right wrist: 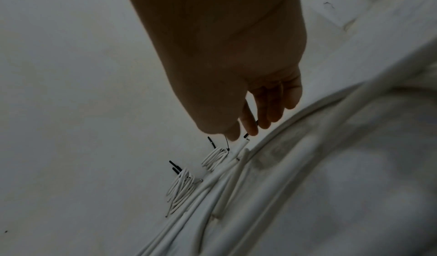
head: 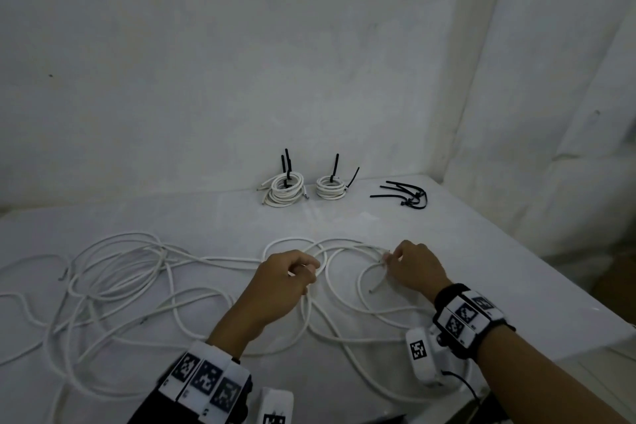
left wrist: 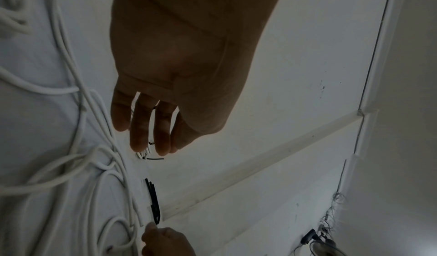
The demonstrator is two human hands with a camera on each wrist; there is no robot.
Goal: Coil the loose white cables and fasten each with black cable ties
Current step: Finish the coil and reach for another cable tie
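Low over the surface (head: 447,217), left hand (head: 282,280) pinches a cable (head: 330,280) loop; right hand (head: 414,268) pinches its end. Bare room toward 12 o'clock.

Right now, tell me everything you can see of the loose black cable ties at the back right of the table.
The loose black cable ties lie in a small untidy pile on the white table, far right, beside the two tied coils and clear of them. They look like thin, flexible plastic strips: several tails fan out to the left, while the right ends bunch and curl together. An exact count is not possible. Neither hand touches them.
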